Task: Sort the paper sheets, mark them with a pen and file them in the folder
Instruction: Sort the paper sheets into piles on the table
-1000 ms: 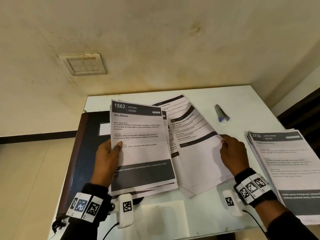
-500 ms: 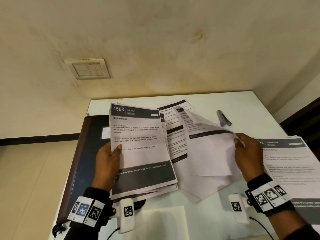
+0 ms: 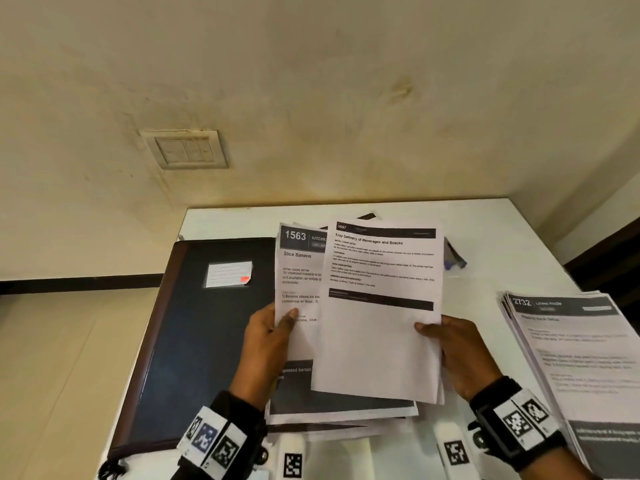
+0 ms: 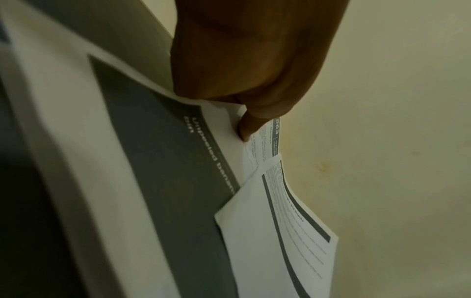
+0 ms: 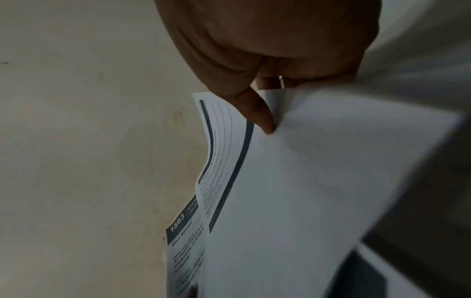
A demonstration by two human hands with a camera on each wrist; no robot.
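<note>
Two hands share the sorting: we should square the Tray Delivery sheet [image 3: 381, 313] over the Slice Banana stack [image 3: 298, 289] before releasing. Our right hand [image 3: 457, 355] pinches that sheet's right edge; our left hand [image 3: 268, 344] grips the stack, just right of the closed folder [image 3: 204, 341]

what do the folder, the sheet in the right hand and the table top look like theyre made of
Folder: looks like dark textured board or leatherette with a brown bound edge and a paper label; which one is unclear.
Sheet held by the right hand: thin matte printer paper; it curves in the right wrist view.
Table top: smooth white, probably laminate, slightly glossy.
</note>
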